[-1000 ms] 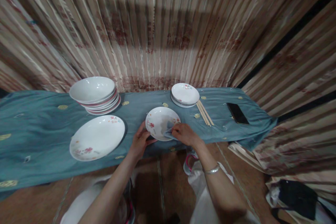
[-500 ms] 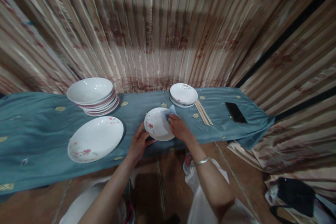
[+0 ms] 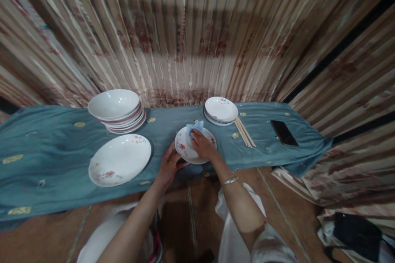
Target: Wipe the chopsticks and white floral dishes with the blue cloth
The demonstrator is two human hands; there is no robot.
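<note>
A small white plate with red flowers (image 3: 184,151) is held over the front part of the table. My left hand (image 3: 169,165) grips its left rim, with the thumb at the edge and fingers partly hidden beneath. On the plate's upper face, my right hand (image 3: 202,144) presses a light blue cloth (image 3: 191,128) near the far rim, its fingers closed on the cloth. To the left lies a large oval flowered plate (image 3: 121,158). Behind the small plate, toward the right, stands a stack of small flowered plates (image 3: 220,109).
A pile of white bowls and plates (image 3: 115,107) stands at the back left. Several wooden chopsticks (image 3: 245,132) and a black phone (image 3: 284,132) lie on the right of the blue-green tablecloth (image 3: 46,152). A pleated curtain (image 3: 173,41) hangs directly behind. A black bag (image 3: 356,234) is at lower right.
My right hand and the blue cloth have moved left across the plate, from its right rim to its far upper part. My left hand keeps its hold. The view has shifted slightly.
</note>
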